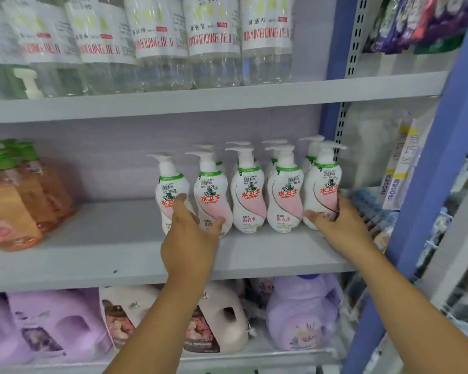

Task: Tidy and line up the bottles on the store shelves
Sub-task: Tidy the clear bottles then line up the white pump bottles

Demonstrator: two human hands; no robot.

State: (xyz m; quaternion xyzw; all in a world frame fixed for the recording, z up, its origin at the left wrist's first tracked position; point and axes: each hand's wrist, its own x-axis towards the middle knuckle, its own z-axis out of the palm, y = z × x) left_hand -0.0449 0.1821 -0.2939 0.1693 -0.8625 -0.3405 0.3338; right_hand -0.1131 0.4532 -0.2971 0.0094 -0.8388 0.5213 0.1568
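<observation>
On the middle shelf (125,238) stand several white and pink pump bottles in a front row, with more behind them. My left hand (189,233) is at the second bottle from the left (212,190): its thumb lies on the bottle's lower front and a finger reaches up its left side, across the leftmost bottle (168,184). My right hand (338,225) grips the base of the rightmost bottle (323,184), thumb on the left and fingers on the right. Two front bottles (249,195) stand untouched between my hands.
Orange bottles with green caps (19,201) fill the left end of the same shelf. Clear bottles with white labels (160,44) line the shelf above. Purple and pink jugs (303,317) sit below. A blue upright (430,157) and packaged goods border the right.
</observation>
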